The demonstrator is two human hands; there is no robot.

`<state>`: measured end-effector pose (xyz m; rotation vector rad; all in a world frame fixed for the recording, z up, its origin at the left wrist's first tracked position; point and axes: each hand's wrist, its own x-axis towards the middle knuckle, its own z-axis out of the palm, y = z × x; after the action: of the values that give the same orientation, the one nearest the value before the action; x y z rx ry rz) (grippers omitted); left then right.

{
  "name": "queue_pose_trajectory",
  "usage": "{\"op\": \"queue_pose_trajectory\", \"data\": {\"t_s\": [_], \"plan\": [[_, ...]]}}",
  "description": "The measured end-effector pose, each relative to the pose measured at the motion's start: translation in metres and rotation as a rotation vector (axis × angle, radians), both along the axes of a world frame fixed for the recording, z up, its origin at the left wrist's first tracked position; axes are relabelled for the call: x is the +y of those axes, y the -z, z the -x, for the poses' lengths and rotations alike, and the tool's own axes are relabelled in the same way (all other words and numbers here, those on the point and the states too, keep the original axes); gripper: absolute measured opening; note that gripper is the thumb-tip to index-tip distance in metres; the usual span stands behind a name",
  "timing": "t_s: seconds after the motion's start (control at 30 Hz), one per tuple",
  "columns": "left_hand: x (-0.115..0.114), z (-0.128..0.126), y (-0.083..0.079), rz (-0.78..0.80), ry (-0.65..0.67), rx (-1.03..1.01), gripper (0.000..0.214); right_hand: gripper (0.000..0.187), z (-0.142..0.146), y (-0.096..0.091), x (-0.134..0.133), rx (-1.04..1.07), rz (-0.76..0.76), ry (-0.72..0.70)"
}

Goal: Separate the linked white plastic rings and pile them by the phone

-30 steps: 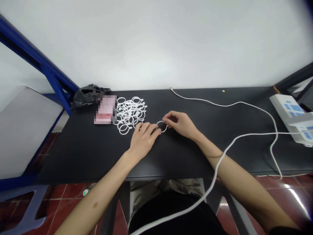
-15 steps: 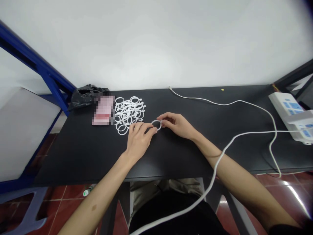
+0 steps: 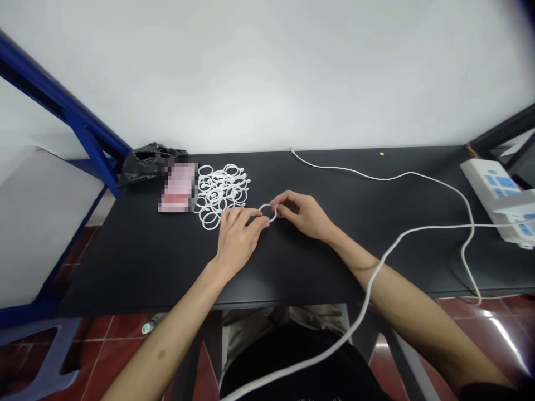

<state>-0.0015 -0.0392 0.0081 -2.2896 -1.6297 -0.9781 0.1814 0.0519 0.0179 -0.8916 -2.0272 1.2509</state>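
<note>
Between my two hands a single white ring [image 3: 273, 218] is held just over the black table [image 3: 167, 262]. My left hand [image 3: 240, 234] pinches its left side between thumb and fingers. On the opposite side, my right hand [image 3: 305, 214] grips the ring's right edge with thumb and forefinger; the exact contact is partly hidden by the fingers. A pile of similar white rings [image 3: 211, 221] with small knobs lies just beyond and left of my left hand, several of them overlapping.
A pink blurred packet [image 3: 180, 181] lies left of the pile, beside a crumpled black plastic bag [image 3: 146, 161]. One white cable [image 3: 368, 176] runs along the back; a thicker cable [image 3: 370, 284] crosses in front of my right forearm. A white power strip [image 3: 497, 195] sits at the right.
Both hands keep their pinch on the ring in nearly the same place. The whole view has shifted very slightly; the pile and packet look unchanged.
</note>
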Motion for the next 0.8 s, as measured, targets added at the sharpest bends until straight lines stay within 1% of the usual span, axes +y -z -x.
{"op": "queue_pose_trajectory", "data": {"t_s": [0.07, 0.2, 0.3, 0.37, 0.47, 0.6, 0.7, 0.8], "plan": [[0.0, -0.001, 0.0, 0.0, 0.0, 0.001, 0.01, 0.014, 0.001, 0.0, -0.001, -0.008, -0.042, 0.016], [0.0, -0.001, 0.001, -0.013, -0.014, 0.007, 0.009, 0.015, 0.003, 0.001, -0.003, -0.003, -0.078, 0.044], [0.001, 0.004, 0.001, -0.05, -0.055, 0.02, 0.009, 0.024, 0.003, 0.003, -0.002, 0.003, -0.121, 0.065], [0.003, 0.014, 0.0, -0.081, -0.122, 0.03, 0.01, 0.03, 0.003, 0.005, 0.0, -0.032, -0.174, 0.093], [0.009, 0.038, -0.005, -0.089, -0.284, 0.012, 0.011, 0.027, 0.001, 0.008, 0.003, -0.094, -0.257, 0.158], [0.016, 0.072, -0.011, 0.007, -0.427, 0.004, 0.018, 0.024, -0.001, 0.01, 0.006, -0.105, -0.318, 0.199], [0.019, 0.089, -0.011, 0.077, -0.449, 0.03, 0.019, 0.022, -0.002, 0.01, 0.006, -0.115, -0.329, 0.192], [0.019, 0.094, -0.01, 0.082, -0.428, 0.04, 0.018, 0.02, -0.001, 0.009, 0.005, -0.132, -0.318, 0.184]]}}
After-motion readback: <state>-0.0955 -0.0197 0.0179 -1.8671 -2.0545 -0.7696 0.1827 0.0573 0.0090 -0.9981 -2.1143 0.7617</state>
